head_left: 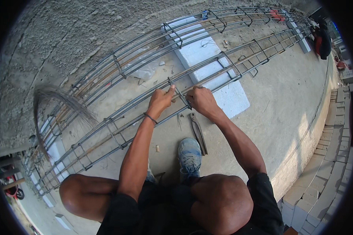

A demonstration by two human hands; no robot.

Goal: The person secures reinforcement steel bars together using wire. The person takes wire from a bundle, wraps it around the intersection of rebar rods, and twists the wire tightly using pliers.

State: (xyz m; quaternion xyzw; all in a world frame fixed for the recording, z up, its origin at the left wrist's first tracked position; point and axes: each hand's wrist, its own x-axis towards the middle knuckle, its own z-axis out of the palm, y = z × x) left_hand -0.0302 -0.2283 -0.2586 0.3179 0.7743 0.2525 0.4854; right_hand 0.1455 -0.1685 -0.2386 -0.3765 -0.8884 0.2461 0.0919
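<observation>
A long rebar cage (125,105) of thin bars and square stirrups runs across in front of me. My left hand (161,102) is closed, its thumb and fingers pressed on a stirrup (179,92) of this cage. Beside that stirrup's right side, my right hand (202,101) is curled tight against the bars; what its fingers pinch is hidden. Just below, a pair of pincers (198,134) lies on the concrete near my shoe (189,158). To the left, a bundle of thin tie wire (64,100) drapes over the second cage (137,53).
White blocks (233,98) support the cages, one in the middle and others toward both ends. A rough wall (66,35) rises behind. Clear plastic (143,70) lies between the cages. Stacked pale blocks (317,180) line the right side. A dark and red object (322,41) stands at the far right end.
</observation>
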